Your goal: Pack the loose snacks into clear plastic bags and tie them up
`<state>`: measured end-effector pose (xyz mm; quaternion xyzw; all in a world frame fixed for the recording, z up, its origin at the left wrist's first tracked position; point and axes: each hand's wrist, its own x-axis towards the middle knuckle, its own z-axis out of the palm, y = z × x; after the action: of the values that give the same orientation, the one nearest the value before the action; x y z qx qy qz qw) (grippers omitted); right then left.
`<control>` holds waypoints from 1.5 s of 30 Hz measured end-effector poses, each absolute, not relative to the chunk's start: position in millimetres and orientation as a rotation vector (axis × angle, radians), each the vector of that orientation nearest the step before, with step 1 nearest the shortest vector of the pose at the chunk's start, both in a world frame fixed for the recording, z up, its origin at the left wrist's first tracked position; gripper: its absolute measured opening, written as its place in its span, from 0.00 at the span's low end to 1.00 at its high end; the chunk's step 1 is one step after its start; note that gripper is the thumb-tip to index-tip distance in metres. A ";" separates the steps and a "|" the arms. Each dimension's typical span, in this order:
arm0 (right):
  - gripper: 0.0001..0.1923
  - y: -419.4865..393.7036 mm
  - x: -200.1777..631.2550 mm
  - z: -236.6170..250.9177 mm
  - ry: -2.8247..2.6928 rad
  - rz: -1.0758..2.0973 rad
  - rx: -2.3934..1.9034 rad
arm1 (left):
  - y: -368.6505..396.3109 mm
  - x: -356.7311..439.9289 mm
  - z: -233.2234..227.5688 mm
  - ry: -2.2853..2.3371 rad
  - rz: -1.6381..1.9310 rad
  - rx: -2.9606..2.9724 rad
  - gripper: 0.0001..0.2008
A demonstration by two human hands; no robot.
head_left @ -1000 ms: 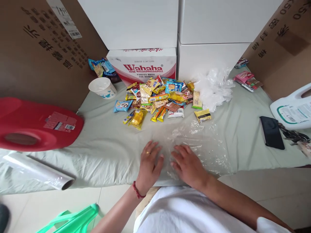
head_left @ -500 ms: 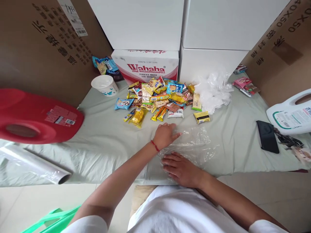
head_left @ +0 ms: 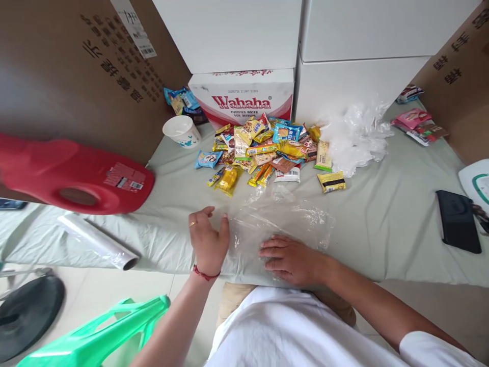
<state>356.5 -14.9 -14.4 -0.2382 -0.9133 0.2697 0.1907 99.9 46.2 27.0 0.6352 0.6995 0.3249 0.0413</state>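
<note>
While the clear plastic sheet (head_left: 278, 224) lies mostly flat on the green cloth (head_left: 382, 224), the right hand (head_left: 292, 260) presses it down with flat, open fingers. Beside it, the left hand (head_left: 208, 239) rests open on the sheet's edge. Nothing is on the sheet yet; the snack pile (head_left: 267, 150) waits beyond the hands. The sheet's edges are hard to see.

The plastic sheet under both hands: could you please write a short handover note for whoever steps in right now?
Left hand: open, flat on the left edge of the plastic sheet.
Right hand: open, pressing the sheet's near edge.
The sheet lies spread on the green cloth, nothing on it.
The snack pile sits just beyond it, the film roll to the left.
Done: sheet laid out. Left: it is wrinkled; the snacks are untouched.
</note>
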 end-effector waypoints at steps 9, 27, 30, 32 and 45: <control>0.12 -2.4 353.6 -1.0 -2.687 0.715 -0.602 | 63.9 172.3 55.6 1.219 0.093 2.664 0.11; 0.22 19.0 409.4 39.0 -2.112 1.208 -0.941 | 38.2 76.2 22.1 1.411 0.318 2.214 0.16; 0.18 21.5 408.4 47.6 -1.955 1.141 -1.219 | 32.6 85.8 20.1 1.517 0.273 2.249 0.21; 0.16 21.0 405.1 51.7 -1.856 1.028 -1.398 | 31.5 93.9 20.7 1.600 0.143 2.237 0.21; 0.27 -13.9 291.3 -5.6 -2.440 0.523 -1.386 | 9.0 146.6 62.8 1.641 0.974 2.265 0.12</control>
<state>291.3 -13.9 -5.6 -0.4806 -0.8460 0.1812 0.1428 146.6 9.0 62.8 0.7617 0.5518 0.3274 0.0897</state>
